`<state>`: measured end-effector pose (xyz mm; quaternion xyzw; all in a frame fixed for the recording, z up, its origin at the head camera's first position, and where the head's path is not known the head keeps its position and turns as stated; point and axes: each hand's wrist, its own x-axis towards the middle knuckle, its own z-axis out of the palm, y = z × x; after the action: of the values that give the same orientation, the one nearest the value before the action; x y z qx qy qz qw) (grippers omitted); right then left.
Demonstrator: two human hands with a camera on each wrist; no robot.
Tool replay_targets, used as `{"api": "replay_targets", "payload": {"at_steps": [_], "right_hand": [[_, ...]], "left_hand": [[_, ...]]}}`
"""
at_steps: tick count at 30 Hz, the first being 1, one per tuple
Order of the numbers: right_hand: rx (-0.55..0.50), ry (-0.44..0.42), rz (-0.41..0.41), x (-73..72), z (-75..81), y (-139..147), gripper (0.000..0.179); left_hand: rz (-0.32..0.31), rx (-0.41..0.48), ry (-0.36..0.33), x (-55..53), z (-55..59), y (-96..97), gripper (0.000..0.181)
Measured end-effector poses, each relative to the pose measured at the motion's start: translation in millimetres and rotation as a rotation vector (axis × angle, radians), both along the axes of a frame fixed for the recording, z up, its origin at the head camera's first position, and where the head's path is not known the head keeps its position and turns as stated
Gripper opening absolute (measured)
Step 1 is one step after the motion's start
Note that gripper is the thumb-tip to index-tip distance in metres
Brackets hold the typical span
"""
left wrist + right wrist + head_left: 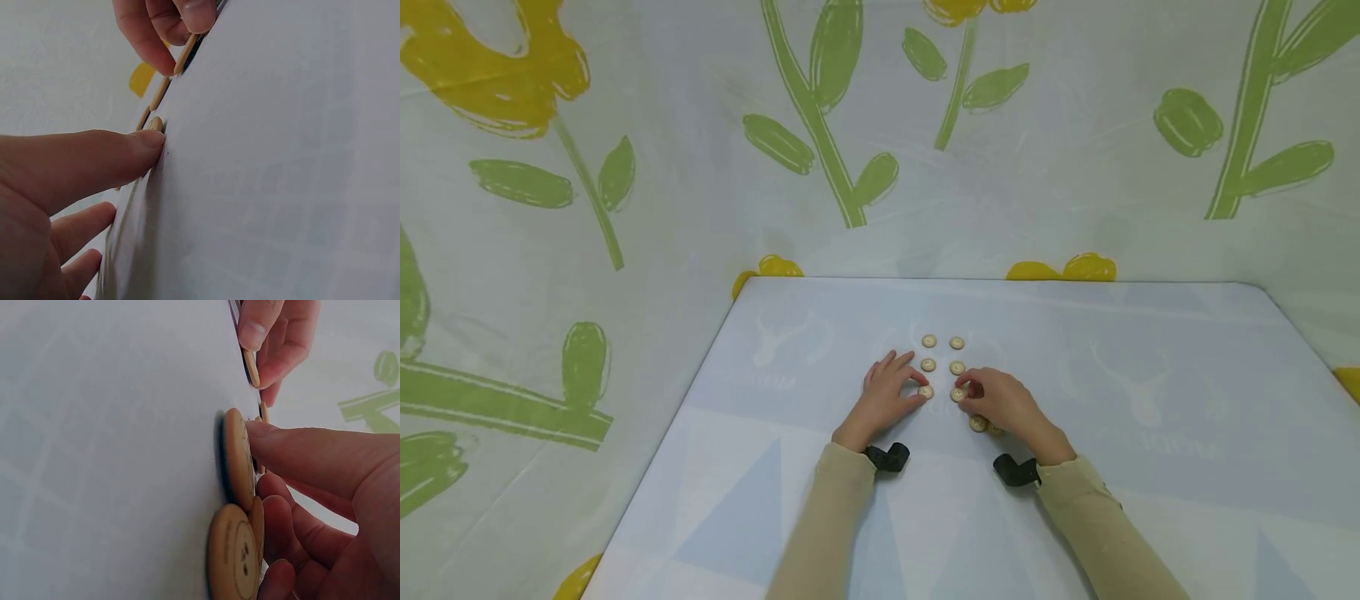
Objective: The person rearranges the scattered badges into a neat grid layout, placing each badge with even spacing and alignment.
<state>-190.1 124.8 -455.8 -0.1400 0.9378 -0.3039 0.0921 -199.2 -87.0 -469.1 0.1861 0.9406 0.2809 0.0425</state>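
Note:
Round, pale wooden buttons lie in two short columns on the table. With thumb and index finger, my left hand pinches the nearest button of the left column; its other fingers spread on the tabletop. My right hand pinches the matching button of the right column between thumb and index finger. Beside and partly under that hand lie loose buttons, large in the right wrist view, where holes show in one button. In the left wrist view my left thumb rests against its button.
Farther back stand the other buttons, two in the left column and two in the right column. The pale patterned table meets a cloth printed with flowers at its back and left edges. Black straps circle both wrists.

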Motion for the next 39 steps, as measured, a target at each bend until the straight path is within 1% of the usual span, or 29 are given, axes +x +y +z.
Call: {"api": "replay_targets", "payload": {"at_steps": [6, 12, 24, 39], "right_hand": [[-0.01, 0.001, 0.003, 0.0, 0.8, 0.2, 0.022], [-0.015, -0.003, -0.003, 0.4, 1.2, 1.0, 0.02], [-0.035, 0.028, 0.027, 0.8, 0.0, 1.8, 0.021], [-0.021, 0.014, 0.007, 2.1, 0.8, -0.2, 0.021]], "left_hand": [[0.006, -0.004, -0.012, 0.2, 0.6, 0.5, 0.016], [0.001, 0.002, 0.002, 0.0, 0.8, 0.8, 0.016], [-0.001, 0.004, -0.001, 1.6, 3.1, 0.7, 0.017], [0.009, -0.01, -0.015, 1.5, 2.9, 0.7, 0.017]]}}
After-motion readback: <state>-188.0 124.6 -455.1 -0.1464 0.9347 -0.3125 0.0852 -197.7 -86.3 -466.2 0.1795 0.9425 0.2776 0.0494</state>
